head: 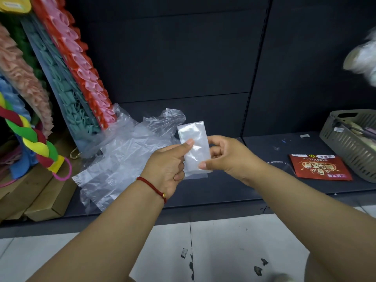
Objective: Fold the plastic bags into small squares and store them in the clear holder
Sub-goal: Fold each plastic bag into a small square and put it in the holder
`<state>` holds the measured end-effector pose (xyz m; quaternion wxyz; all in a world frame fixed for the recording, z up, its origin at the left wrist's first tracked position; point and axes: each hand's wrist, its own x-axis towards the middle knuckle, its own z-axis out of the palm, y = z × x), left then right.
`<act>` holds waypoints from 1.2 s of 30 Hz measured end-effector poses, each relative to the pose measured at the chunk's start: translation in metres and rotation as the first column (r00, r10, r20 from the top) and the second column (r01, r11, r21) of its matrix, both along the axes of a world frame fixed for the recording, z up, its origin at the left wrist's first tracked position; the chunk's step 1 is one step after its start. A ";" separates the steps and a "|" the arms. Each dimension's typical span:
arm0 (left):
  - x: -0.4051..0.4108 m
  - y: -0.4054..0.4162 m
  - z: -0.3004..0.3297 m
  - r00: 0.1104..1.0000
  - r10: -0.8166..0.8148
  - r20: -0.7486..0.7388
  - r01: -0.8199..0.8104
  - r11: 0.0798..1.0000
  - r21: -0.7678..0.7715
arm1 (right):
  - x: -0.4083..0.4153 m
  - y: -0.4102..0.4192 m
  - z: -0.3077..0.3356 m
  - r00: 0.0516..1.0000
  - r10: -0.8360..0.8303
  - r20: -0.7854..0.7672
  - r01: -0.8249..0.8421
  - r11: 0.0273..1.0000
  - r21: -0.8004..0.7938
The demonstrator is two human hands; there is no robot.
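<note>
Hands meet above the dark shelf (pixel 223 192): left hand (pixel 166 169) and right hand (pixel 225 155) each pinch the folded plastic bag (pixel 194 147), a narrow upright strip held between them. Loose clear plastic bags (pixel 122 159) lie just beyond the left hand; a grey basket (pixel 345 149) sits well right of the right hand.

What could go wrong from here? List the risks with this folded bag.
1. The folded bag is only pinched between the left hand and right hand; slick plastic may spring open.
2. It is a long strip, not yet a square, so it needs another fold.
3. No clear holder is in view; the loose bags on the shelf could slide off.
</note>
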<state>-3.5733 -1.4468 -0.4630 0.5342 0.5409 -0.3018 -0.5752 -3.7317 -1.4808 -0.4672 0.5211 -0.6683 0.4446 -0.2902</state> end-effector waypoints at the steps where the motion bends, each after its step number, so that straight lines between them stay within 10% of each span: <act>1: 0.001 0.000 -0.001 1.000 0.011 0.013 -0.011 1.000 -0.016 | 0.000 0.000 0.000 1.000 -0.013 -0.022 0.013 1.000 -0.012; 5: -0.001 0.002 -0.001 0.985 0.059 0.160 -0.038 0.990 -0.132 | 0.001 0.000 0.004 0.986 -0.145 -0.077 0.136 0.985 -0.104; 16: -0.003 0.007 0.005 0.967 0.043 0.253 0.064 0.915 -0.399 | -0.002 0.001 0.010 0.878 -0.148 0.455 0.113 0.988 0.104; 36: -0.028 0.021 0.010 0.942 0.284 0.182 -0.148 0.834 -0.532 | -0.004 0.023 0.011 0.863 -0.238 0.447 0.371 0.897 -0.239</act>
